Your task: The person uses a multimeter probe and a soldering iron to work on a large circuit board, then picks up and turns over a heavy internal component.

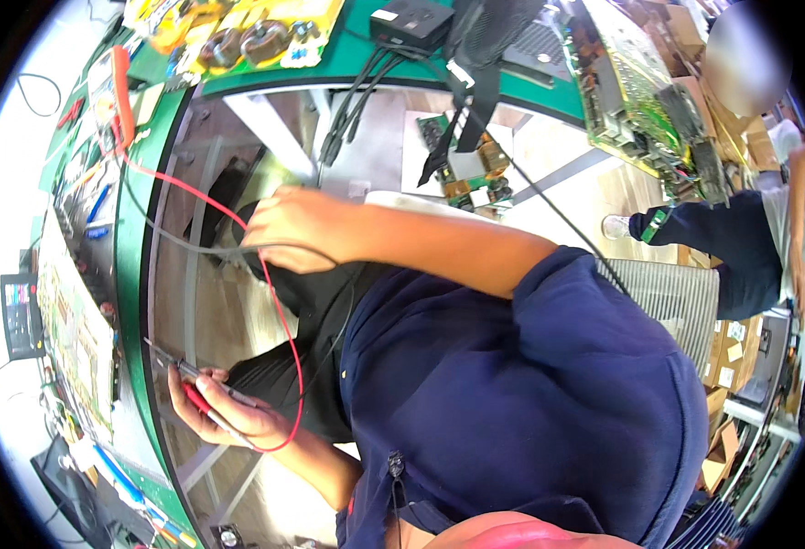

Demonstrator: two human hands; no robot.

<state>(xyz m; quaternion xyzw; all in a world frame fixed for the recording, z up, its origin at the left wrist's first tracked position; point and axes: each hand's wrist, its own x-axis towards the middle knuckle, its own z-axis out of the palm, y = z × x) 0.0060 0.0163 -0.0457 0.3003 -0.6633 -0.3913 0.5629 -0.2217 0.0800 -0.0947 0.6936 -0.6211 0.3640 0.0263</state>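
Note:
My left hand [224, 412] is closed round a pair of multimeter probes, one black [224, 389] and one red [203, 403]. Their thin tips point away from me, near the bench edge. My right hand [292, 229] is held above my lap with curled fingers. A red test lead [196, 192] runs into those fingers and comes out below, and the black test lead [173, 240] crosses the same hand. Part of both leads is hidden there. From the hand the leads reach an orange-cased multimeter [122, 101] on the bench.
The green bench edge [137, 302] curves along my left. On it are a large circuit board [77, 320], hand tools and a small screen [22, 316]. Boards [265, 41] and a black adapter [411, 23] sit at the far side. Another person [750, 247] stands at the right, near cardboard boxes [736, 352].

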